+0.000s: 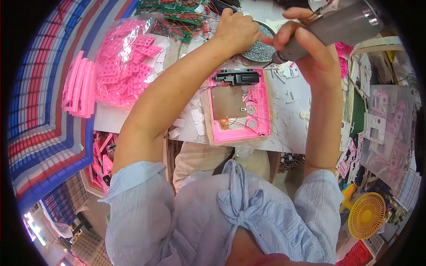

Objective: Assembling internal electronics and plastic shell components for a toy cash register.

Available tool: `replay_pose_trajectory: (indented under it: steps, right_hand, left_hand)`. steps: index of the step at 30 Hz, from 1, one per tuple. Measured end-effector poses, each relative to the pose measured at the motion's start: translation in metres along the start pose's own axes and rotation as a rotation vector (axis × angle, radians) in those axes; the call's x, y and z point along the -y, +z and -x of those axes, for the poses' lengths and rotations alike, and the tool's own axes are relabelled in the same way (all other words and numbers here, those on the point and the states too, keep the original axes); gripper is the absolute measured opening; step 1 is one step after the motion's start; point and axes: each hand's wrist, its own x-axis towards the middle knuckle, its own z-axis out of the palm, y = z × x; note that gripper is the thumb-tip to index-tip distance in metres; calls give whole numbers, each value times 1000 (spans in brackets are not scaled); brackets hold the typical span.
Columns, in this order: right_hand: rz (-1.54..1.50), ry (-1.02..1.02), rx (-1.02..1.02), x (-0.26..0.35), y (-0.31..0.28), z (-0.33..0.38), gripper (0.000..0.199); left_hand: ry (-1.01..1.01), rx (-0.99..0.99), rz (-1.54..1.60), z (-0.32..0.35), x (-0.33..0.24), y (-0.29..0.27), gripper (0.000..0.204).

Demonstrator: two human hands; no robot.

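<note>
My right hand point(313, 55) is wrapped round a dark grey electric screwdriver point(344, 29), whose narrow nose points down and left. Beside it my left hand point(237, 32) is closed, its fingers pinched at the edge of a round dish point(256, 59) full of small metal screws point(262, 49). What those fingers hold, if anything, is hidden. In front of me lies an open pink plastic housing point(219, 132). Inside it are a brown circuit board point(228, 102), thin wires and, along the far edge, a black mechanism point(236, 77). Neither hand touches the housing.
A clear bag of pink plastic parts point(126, 66) stands on the left, next to stacked curved pink pieces point(80, 88). Green circuit boards with wires point(177, 17) are piled at the back. White scraps and small rods point(290, 95) lie on the table point(295, 119). A yellow fan point(366, 216) is at lower right.
</note>
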Motion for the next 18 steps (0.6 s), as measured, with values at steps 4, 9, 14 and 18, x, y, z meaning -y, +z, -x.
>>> replay_pose_trajectory:
  steps: [4,9,14,18]
  right_hand:
    - [148,-66,-317,-3,20,15,36]
    - [-2,-240,-339,3,48,42,32]
    - [-226,-456,-153,-4,64,37,31]
    - [-223,-450,-163,-8,71,35,30]
  left_hand:
    - [36,-173,76,14,1,-16,16]
    - [54,-148,455,81,-44,-93,8]
    - [-169,-41,804,124,-66,-111,10]
    - [-225,-28,876,129,-67,-110,11]
